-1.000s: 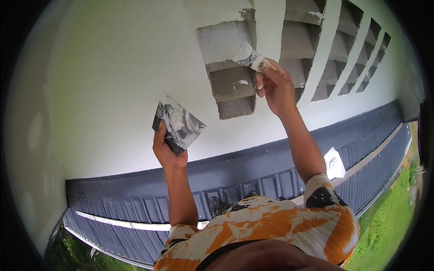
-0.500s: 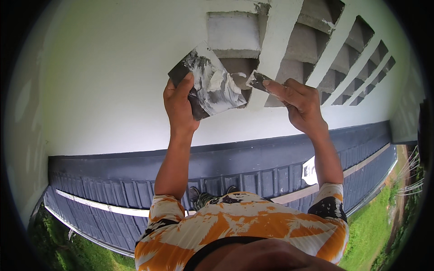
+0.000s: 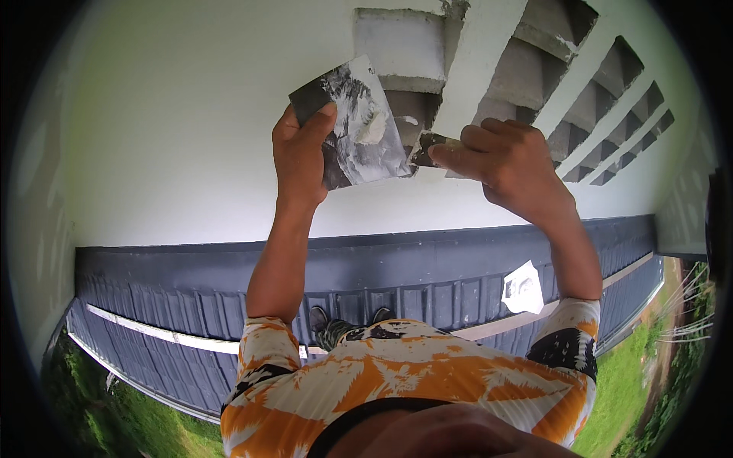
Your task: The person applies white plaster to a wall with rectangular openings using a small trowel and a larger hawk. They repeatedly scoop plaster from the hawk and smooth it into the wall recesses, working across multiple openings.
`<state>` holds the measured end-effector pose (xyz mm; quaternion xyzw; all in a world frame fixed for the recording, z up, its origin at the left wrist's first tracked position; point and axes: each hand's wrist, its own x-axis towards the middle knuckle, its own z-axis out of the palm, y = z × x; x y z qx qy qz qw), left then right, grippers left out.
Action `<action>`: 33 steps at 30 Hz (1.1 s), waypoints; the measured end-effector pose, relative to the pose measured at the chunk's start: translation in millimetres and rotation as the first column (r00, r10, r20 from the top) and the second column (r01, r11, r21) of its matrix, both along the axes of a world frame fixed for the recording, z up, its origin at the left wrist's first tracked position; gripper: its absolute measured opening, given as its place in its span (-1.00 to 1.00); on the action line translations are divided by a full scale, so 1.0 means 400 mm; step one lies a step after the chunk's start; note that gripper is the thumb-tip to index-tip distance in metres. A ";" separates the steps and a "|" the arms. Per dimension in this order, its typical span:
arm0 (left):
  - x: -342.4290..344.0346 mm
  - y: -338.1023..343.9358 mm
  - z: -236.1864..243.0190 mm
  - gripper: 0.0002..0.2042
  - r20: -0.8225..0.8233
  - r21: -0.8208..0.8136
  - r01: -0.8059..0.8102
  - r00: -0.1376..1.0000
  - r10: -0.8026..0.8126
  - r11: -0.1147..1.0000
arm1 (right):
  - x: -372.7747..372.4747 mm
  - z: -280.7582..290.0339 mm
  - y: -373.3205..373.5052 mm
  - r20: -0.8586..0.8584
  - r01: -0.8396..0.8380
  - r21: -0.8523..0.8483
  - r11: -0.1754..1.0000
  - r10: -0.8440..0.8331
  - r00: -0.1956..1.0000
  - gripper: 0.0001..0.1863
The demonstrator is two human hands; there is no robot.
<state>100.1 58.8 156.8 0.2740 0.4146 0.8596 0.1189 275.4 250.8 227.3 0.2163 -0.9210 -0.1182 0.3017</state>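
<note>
My left hand (image 3: pixel 300 156) grips a flat dark board (image 3: pixel 311 99) by its left edge, the thumb on top. White filler paste (image 3: pixel 372 128) is smeared across the board, with a thicker lump right of its middle. In my right hand (image 3: pixel 515 164) is a small putty knife (image 3: pixel 429 147), pinched with a finger stretched along its dark, paste-stained blade. The blade's tip is close to the board's lower right corner; whether they touch I cannot tell. Both tools are held up in front of a pale wall (image 3: pixel 175 137) with rough-edged block openings (image 3: pixel 401 46).
More recessed openings (image 3: pixel 527 69) run along the wall to the right. Below lies a dark ribbed metal roof (image 3: pixel 206 309), where my shoes (image 3: pixel 319 317) stand. A white sheet-like piece (image 3: pixel 523 288) rests on it near my right forearm. Grass (image 3: pixel 622 389) shows beyond the roof edge.
The putty knife has moved left and down to the board's lower right corner. The board has tilted and risen slightly, and the paste on it is now gathered into a smaller lump.
</note>
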 end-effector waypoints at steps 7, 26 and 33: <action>0.012 0.058 -0.076 -0.73 0.038 0.301 -0.111 0.994 0.104 0.947 | 0.035 -0.134 0.016 0.007 0.267 -0.865 -0.424 0.522 0.853 -0.77; 0.005 0.062 -0.043 -0.74 0.024 0.248 -0.018 1.000 0.012 0.968 | 0.032 -0.007 0.043 -0.117 0.053 -0.186 0.981 -0.076 0.990 -0.41; 0.017 0.051 0.033 -0.91 -0.070 0.150 -0.153 0.984 0.164 0.977 | 0.056 0.090 -0.010 -0.048 0.114 0.123 0.986 -0.108 0.993 -0.54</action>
